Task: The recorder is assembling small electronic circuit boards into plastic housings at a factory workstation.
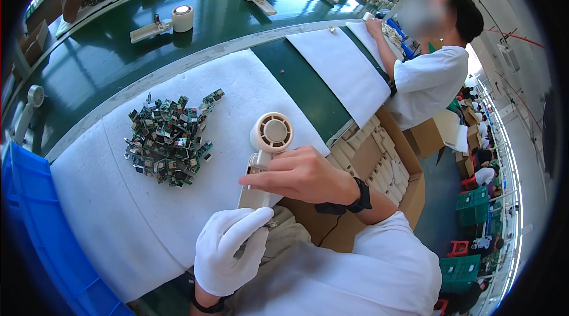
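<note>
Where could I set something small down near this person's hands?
The white mat is bare between the circuit-board heap and the blue bin. The green strip before the next white mat looks mostly open. It is crowded at the heap, around the left hand, right hand and fan, and inside the carton.

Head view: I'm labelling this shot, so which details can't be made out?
All in the head view:
Small part at the gloved left hand: mostly hidden by the fingers.
Handle of the white fan: partly covered by the right hand.
Lower circuit boards: buried under the upper boards.
Blue bin: cut off by the dark rim.
Distant workers: too small for detail.
</note>
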`<control>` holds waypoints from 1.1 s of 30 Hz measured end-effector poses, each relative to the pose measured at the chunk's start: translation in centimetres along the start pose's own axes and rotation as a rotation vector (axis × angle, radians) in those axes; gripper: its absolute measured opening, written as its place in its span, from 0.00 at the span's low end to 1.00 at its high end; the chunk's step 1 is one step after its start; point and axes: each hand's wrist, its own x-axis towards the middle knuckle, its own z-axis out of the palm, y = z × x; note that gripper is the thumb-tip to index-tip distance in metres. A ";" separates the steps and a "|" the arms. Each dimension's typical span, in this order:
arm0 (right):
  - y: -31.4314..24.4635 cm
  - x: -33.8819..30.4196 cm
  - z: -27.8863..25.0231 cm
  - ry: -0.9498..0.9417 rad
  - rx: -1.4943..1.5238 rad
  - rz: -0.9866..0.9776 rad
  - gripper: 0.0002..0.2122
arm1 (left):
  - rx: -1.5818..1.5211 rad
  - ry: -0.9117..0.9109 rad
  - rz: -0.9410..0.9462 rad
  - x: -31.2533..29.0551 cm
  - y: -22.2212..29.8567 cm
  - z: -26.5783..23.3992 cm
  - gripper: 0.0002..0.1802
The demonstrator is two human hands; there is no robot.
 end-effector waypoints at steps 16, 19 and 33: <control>-1.5 1.4 0.2 0.054 0.232 0.448 0.07 | -0.031 0.008 0.012 0.8 -0.5 0.3 0.23; -1.0 0.9 0.5 0.064 0.252 0.386 0.08 | -0.020 0.010 0.004 0.7 -0.5 0.4 0.23; -2.4 0.9 2.3 0.295 0.252 0.559 0.07 | 0.002 0.029 0.017 0.8 -0.4 0.4 0.23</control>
